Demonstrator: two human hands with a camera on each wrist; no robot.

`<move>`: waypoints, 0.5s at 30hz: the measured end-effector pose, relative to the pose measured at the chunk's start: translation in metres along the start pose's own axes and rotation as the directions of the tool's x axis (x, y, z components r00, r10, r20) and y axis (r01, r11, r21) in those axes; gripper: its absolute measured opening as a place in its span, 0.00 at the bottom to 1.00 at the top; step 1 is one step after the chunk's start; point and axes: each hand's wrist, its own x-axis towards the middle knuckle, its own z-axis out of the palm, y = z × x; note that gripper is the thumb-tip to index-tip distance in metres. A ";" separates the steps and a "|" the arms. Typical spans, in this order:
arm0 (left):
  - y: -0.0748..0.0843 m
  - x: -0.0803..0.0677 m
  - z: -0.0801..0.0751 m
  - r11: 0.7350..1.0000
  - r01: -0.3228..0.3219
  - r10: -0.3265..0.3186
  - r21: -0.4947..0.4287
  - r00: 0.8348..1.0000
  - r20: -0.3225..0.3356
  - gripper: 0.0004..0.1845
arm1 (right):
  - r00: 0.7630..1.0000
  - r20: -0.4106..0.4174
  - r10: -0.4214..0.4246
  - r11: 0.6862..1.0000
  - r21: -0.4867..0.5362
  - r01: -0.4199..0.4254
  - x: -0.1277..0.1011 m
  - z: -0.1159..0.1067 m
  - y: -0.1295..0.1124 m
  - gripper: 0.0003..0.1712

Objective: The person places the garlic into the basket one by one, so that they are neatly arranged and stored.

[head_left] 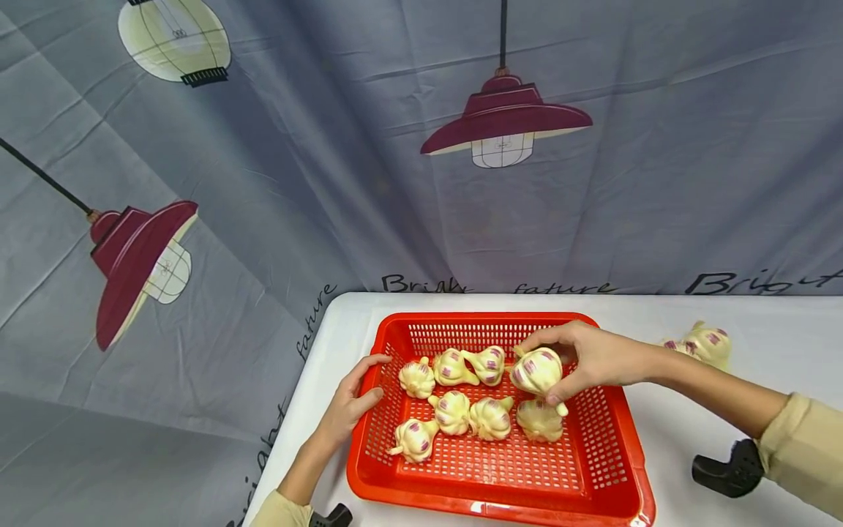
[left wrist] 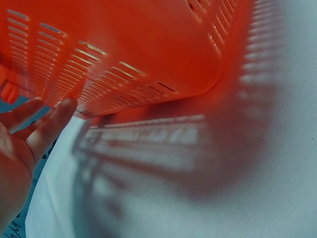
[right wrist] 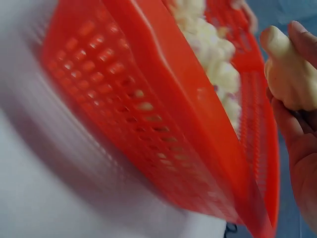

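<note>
A white cloth covers the table (head_left: 777, 315), and behind it hangs a grey backdrop (head_left: 658, 183) printed with maroon pendant lamps and dark script. A red slotted basket (head_left: 612, 468) sits near the table's left edge, with seven garlic bulbs lying inside. The right hand (head_left: 596, 359) holds another garlic bulb (head_left: 536, 371) over the basket, fingers curled round it. The left hand (head_left: 349, 406) rests relaxed, fingers straight, against the basket's left wall. More garlic (head_left: 705, 344) lies on the cloth, right of the basket.

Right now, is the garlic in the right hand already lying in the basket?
No. The right hand holds the garlic above the red basket, over another bulb.
</note>
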 end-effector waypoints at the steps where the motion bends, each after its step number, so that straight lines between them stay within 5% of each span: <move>1: 0.000 0.000 0.000 1.000 0.001 -0.001 0.001 1.000 -0.001 0.27 | 1.000 0.020 0.002 1.000 -0.006 -0.002 0.003 0.003 -0.001 0.35; 15: 0.000 0.002 0.000 1.000 -0.013 0.013 0.010 1.000 0.012 0.27 | 0.980 0.198 0.034 0.991 -0.136 -0.007 0.047 0.033 -0.009 0.32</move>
